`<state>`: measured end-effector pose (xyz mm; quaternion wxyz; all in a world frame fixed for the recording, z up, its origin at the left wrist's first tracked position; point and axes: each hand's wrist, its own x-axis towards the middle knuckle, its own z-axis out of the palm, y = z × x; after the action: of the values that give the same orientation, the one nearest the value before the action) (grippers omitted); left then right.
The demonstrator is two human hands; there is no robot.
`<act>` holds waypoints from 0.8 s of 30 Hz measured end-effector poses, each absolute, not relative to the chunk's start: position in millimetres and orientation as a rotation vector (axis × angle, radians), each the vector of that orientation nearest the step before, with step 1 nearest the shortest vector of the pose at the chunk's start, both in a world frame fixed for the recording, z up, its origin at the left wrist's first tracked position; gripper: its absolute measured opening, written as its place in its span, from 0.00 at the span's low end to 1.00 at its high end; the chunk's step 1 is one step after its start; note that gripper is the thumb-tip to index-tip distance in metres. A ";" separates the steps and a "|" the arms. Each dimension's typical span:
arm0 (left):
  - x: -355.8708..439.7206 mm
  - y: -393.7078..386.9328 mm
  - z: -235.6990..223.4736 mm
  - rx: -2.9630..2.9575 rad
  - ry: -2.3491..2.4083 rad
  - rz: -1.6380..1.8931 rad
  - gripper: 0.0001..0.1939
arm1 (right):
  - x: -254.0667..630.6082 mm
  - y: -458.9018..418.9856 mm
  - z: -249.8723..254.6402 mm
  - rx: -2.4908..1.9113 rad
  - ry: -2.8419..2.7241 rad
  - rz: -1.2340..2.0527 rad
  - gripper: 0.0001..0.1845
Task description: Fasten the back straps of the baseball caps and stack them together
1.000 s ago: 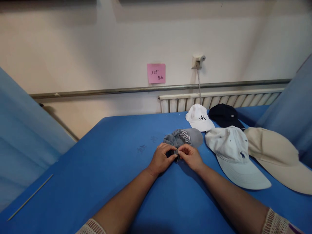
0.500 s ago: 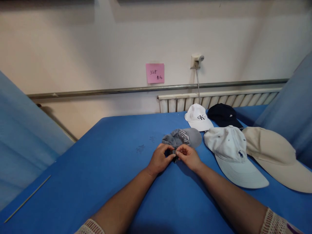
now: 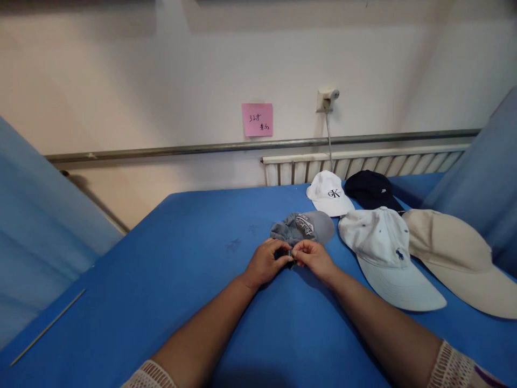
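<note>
A grey baseball cap (image 3: pixel 301 226) with white lettering lies on its side on the blue table cover (image 3: pixel 194 258), its brim to the right. My left hand (image 3: pixel 270 260) pinches the cap's back strap between thumb and fingers. From the other side my right hand (image 3: pixel 314 260) pinches the same strap, fingertips almost meeting the left ones. Between them a small dark part of the strap shows; its buckle or end is mostly hidden by the fingers.
To the right lie a white cap (image 3: pixel 329 194), a navy cap (image 3: pixel 372 189), a pale cap (image 3: pixel 385 253) and a beige cap (image 3: pixel 456 253). A thin stick (image 3: pixel 48 327) rests at the left edge. Blue curtains (image 3: pixel 36 231) hang at both sides; a metal rail (image 3: pixel 194 149) runs along the wall.
Both hands stay at the grey cap's strap with only slight finger movement. The caps have not moved on the table; the view shifts a little.
</note>
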<state>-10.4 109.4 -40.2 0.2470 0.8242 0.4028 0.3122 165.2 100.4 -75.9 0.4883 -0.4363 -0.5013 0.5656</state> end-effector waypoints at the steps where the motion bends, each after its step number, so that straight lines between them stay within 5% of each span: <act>1: -10.6 109.6 -40.9 2.235 1.092 0.841 0.08 | 165.7 100.1 -74.8 -1.066 -1.216 1.378 0.12; 24: -9.8 114.7 -54.4 2.007 1.035 0.916 0.09 | 165.4 98.4 -73.5 -1.023 -1.196 1.497 0.22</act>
<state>-9.8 114.7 -54.4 0.3452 0.7729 0.3985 0.3530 165.4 98.4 -73.5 0.4660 -0.4168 -0.4872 0.6096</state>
